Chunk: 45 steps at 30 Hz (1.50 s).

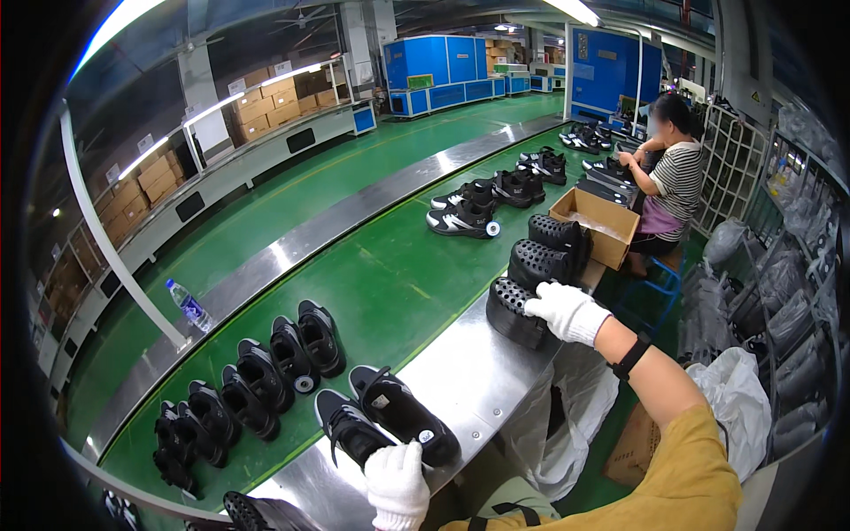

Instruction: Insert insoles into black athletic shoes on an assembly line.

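My left hand [397,482], in a white glove, is closed at the heel end of a black sneaker [350,427]. Close against that shoe stands its mate, another black sneaker [403,409] with a small round white sticker inside. Farther right, my white-gloved right hand [567,311] has its fingers bent onto the nearest stack of black insole-like pieces [513,311], which have rows of holes on top. Two similar black stacks [538,263] stand just behind. The glove hides how far my right fingers wrap round the piece.
Black sneakers [252,380] stand in a row at left, with more [460,217] farther along the green belt. A water bottle [189,305] stands on the far metal edge. An open carton [598,221] sits near a seated co-worker [673,173]. White plastic bags [567,434] hang below the bench.
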Motion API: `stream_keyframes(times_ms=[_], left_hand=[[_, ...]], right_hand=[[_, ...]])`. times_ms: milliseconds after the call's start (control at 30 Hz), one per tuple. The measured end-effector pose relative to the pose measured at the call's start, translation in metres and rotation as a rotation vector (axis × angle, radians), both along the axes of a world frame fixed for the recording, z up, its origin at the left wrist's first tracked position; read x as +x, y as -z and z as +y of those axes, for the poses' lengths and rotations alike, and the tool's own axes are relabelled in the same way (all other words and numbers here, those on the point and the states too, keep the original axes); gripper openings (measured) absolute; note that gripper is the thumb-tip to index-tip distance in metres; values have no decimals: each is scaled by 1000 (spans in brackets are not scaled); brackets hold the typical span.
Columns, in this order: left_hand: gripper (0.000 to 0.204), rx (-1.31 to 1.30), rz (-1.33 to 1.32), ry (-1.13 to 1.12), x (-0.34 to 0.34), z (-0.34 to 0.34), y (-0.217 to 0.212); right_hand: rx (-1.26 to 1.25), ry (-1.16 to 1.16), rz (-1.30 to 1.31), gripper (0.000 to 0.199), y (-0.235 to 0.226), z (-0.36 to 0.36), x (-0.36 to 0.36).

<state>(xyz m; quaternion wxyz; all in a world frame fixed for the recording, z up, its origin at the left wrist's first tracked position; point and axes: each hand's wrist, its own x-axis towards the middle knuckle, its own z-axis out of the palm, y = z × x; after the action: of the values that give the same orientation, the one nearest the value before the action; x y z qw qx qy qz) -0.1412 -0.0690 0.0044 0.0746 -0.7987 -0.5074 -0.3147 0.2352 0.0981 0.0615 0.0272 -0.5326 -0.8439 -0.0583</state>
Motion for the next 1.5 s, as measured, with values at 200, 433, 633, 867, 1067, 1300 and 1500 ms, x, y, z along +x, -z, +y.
stream_keyframes(times_ms=[200,433,633,867,1067,1300,1500], left_hand=[[36,38,-75,4,-9,1,9],[36,-1,-193,37,-4,-6,-9],[83,-343,-1423,230,-3,-8,-55],[62,-357,-1779,129,-6,-2,-44],[36,-420,-1712,-35,16,2,-50],[60,-311,-810,-224,-24,66,-39],[53,-486,-206,-301,-13,102,-31]], right_hand=[[2,-51,-51,24,-10,-6,-5],[380,-45,40,20,-50,-32,7],[208,-526,627,25,-66,-83,-123],[-172,-782,933,46,-10,-134,-187],[-470,-342,1310,52,15,-149,-197],[-575,-2,787,42,-40,-101,-165],[-370,-244,408,23,4,-57,-213]])
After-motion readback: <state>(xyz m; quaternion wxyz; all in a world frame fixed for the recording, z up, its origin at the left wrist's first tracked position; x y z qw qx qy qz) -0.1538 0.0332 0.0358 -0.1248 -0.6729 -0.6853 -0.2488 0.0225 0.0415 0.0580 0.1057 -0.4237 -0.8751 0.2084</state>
